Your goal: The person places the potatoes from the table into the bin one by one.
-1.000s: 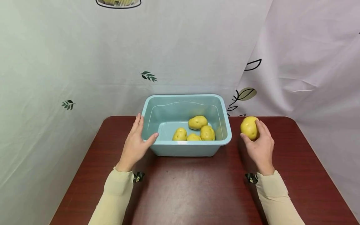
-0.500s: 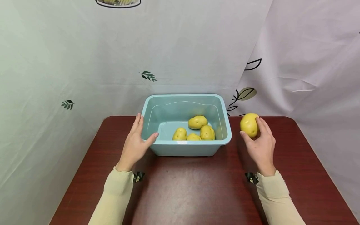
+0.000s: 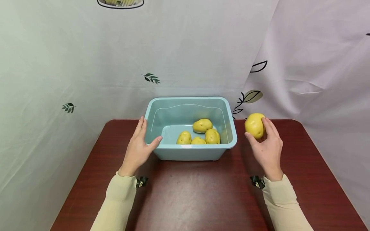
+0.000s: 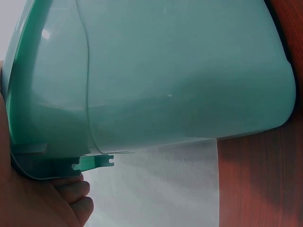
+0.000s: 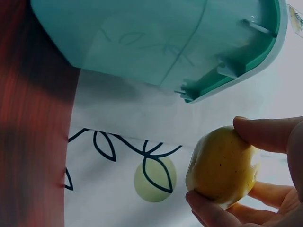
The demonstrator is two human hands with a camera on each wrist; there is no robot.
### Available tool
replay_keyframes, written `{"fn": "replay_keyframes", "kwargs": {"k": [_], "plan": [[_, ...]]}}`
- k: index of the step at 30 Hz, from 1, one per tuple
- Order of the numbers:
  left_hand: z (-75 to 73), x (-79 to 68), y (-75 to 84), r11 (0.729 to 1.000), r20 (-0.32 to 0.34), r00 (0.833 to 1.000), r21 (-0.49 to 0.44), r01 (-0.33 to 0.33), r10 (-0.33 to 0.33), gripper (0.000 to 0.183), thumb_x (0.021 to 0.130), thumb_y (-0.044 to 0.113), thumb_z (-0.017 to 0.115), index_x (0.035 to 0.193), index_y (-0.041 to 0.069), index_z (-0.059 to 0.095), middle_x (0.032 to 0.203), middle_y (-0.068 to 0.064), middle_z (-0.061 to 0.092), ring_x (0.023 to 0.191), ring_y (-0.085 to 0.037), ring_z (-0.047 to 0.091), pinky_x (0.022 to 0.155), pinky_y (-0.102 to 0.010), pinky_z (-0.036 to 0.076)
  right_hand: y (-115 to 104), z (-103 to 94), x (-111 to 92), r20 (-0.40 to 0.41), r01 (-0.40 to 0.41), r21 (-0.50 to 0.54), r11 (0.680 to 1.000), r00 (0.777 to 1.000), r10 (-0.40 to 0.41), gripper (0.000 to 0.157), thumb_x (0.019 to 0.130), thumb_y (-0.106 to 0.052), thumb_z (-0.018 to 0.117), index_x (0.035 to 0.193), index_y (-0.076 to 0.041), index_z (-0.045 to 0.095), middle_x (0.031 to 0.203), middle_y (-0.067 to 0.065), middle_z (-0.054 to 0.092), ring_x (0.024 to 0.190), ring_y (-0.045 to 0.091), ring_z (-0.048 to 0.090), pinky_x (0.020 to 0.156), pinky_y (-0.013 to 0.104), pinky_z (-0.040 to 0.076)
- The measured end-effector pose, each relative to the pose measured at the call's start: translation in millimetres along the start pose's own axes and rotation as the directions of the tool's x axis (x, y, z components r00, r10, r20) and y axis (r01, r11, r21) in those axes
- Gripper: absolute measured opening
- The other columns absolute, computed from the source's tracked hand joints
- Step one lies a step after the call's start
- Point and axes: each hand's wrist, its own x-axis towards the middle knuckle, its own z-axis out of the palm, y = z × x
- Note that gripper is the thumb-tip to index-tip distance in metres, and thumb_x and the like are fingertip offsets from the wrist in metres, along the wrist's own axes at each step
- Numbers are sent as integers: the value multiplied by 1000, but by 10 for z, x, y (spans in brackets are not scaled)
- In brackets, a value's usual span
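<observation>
A light blue plastic tub (image 3: 188,153) stands at the table's back edge, with several yellow potatoes (image 3: 202,125) on its floor. My left hand (image 3: 138,149) lies at the tub's front left corner, thumb over the front rim and straight fingers along the left side. In the left wrist view, rounded fingertips (image 4: 79,191) show below the rim's corner. To the right of the tub, my right hand (image 3: 267,149) holds another potato (image 3: 255,125) between thumb and fingers. The right wrist view shows this potato (image 5: 221,166) raised, with its speckled side in sight.
The dark red wooden table (image 3: 185,195) runs under the tub and both forearms. Behind it hangs a pale cloth (image 3: 190,48) with printed leaves, close to the tub's far wall. More cloth borders the left and right sides.
My right hand's potato has moved up a little in the head view and stays right of the tub. The left hand and the tub have hardly moved.
</observation>
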Motion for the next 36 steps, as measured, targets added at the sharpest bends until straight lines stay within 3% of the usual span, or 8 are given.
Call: {"fn": "replay_keyframes", "kwargs": {"k": [14, 28, 36], "plan": [[6, -3, -10, 1000, -3, 1000, -2, -2, 2, 92, 83, 60, 56, 148, 11, 15, 154, 10, 3, 141, -15, 10, 104, -50, 26, -146, -14, -11, 10, -7, 73, 997, 1000, 7, 70, 70, -21, 81, 134, -15, 52, 136, -1, 47, 97, 22, 60, 71, 3, 40], [6, -1, -18, 1000, -5, 1000, -4, -4, 4, 92, 82, 60, 56, 148, 11, 15, 154, 10, 3, 141, -15, 9, 104, -51, 25, -250, 9, -17, 3, 16, 102, 995, 1000, -17, 69, 70, -20, 81, 133, -12, 53, 135, 0, 49, 96, 22, 59, 70, 4, 41], [1, -4, -6, 1000, -2, 1000, -2, -1, 1, 92, 83, 59, 56, 148, 11, 15, 154, 9, 3, 141, -15, 9, 105, -51, 24, -327, 29, -22, 13, 25, 106, 994, 1000, -27, 71, 70, -21, 81, 134, -12, 52, 136, 0, 47, 106, 21, 56, 75, 5, 40]]}}
